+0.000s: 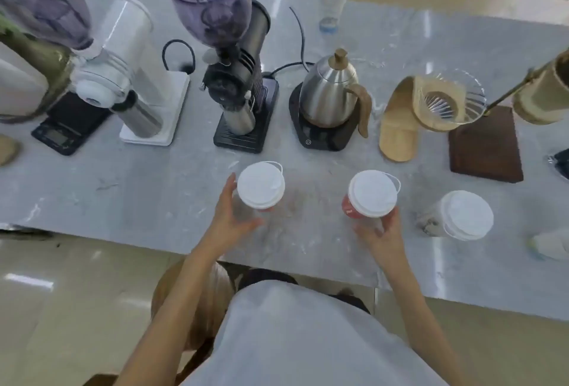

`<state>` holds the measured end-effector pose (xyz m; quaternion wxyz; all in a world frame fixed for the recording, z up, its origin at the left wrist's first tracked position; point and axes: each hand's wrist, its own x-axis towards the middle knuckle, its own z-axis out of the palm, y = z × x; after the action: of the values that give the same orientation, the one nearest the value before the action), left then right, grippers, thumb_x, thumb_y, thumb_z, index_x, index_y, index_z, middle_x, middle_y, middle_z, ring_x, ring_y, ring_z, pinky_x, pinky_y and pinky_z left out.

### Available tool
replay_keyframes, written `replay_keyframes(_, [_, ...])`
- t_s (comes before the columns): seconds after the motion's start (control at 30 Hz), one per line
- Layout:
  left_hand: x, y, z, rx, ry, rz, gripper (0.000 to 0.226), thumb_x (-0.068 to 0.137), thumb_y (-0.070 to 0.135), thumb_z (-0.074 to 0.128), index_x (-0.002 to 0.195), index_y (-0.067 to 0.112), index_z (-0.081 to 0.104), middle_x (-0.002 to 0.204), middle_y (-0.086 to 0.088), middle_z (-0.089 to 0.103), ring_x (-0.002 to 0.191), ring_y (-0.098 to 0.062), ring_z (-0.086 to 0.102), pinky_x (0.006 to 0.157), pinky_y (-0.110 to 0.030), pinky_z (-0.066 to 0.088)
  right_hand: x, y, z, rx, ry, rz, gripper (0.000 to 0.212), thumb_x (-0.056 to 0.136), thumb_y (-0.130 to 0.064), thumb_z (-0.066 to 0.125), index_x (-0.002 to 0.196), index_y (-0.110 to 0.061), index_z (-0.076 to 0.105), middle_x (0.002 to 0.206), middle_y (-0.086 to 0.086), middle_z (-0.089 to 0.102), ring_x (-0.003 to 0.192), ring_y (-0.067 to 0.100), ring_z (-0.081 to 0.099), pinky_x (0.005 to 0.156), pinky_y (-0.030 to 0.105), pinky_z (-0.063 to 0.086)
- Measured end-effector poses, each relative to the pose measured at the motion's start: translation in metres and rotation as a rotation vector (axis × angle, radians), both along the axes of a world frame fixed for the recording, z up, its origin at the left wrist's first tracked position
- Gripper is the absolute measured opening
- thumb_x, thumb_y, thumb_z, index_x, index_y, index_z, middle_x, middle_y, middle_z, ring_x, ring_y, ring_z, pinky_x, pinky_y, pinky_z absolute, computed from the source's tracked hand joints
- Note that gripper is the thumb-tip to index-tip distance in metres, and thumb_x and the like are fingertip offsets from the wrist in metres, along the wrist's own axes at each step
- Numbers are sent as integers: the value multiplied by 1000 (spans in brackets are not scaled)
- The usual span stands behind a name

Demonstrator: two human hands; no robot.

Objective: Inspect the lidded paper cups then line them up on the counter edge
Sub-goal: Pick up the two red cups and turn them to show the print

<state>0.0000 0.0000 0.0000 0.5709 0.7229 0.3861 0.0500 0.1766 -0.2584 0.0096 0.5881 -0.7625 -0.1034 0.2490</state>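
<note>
Grey marble counter [154,200], lidded cups [261,184], grinders [234,77], glossy beige floor [61,293]

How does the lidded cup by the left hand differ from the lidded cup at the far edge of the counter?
The white-lidded red paper cup stands near the front edge, at the left hand; the tall white-lidded pale cup stands alone at the back. The near one has red sides; the far one has white sides with a bluish base. Both stand upright on the grey marble counter with white lids.

Head camera looks steeply down, close over the counter [154,194].
</note>
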Motion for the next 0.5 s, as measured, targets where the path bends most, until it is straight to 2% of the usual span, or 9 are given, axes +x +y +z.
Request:
replay_keyframes(0.07, [14,7,-4,-29,-52,-61,122,60,4,90,152,12,12,147,-19,38,134,-35,40,111,-51,37,0,9,2,24,10,-52,78,71,-1,77,133,-30,39,129,-19,48,107,-19,54,82,5,46])
replay_keyframes(0.1, [20,12,-9,-33,-34,-100,114,61,-3,89,150,8,18,142,-25,43,131,-40,44,111,-53,37,-1,11,2,32,11,-71,76,74,5,76,130,-33,41,126,-17,50,106,-18,55,81,5,46])
replay_keyframes(0.13, [27,15,-12,-43,-12,-121,103,64,-3,89,146,5,26,137,-27,48,128,-42,47,111,-55,37,-2,15,1,9,14,-89,74,76,7,75,130,-32,43,127,-12,53,110,-12,56,85,10,47])
replay_keyframes(0.2, [31,26,-21,-59,43,-191,83,70,10,89,137,0,40,130,-27,55,124,-44,50,108,-57,38,-4,17,-3,1,23,-115,70,79,1,76,138,-19,43,134,2,55,122,9,54,96,25,47])
replay_keyframes(0.27, [30,33,-23,-67,52,-239,76,74,22,87,133,-1,45,127,-27,58,121,-46,52,104,-60,41,-3,18,-3,15,9,-110,69,77,-8,77,138,-8,45,135,14,56,126,24,53,99,34,48])
replay_keyframes(0.33, [29,35,-24,-70,54,-250,74,78,24,84,137,3,44,128,-23,60,122,-42,54,104,-59,42,-2,20,-3,16,23,-110,67,77,-10,77,136,-6,47,133,20,56,125,30,53,101,43,48])
replay_keyframes(0.4, [28,35,-26,-87,44,-253,72,80,24,83,138,5,44,128,-20,61,123,-38,55,105,-57,42,-4,21,-5,17,52,-129,65,79,-6,78,136,-12,47,133,17,57,125,29,54,102,47,47])
replay_keyframes(0.47, [26,34,-29,-96,24,-254,73,79,28,83,137,7,45,128,-17,61,123,-35,55,105,-54,44,-7,20,-7,-2,63,-160,68,79,-8,78,136,-25,46,134,2,58,124,16,55,101,40,46])
replay_keyframes(0.5, [24,33,-31,-100,9,-245,74,77,30,84,138,12,45,129,-11,61,123,-29,56,105,-49,46,-9,20,-6,-15,59,-165,69,79,-10,79,135,-31,46,133,-5,57,122,11,55,100,37,46])
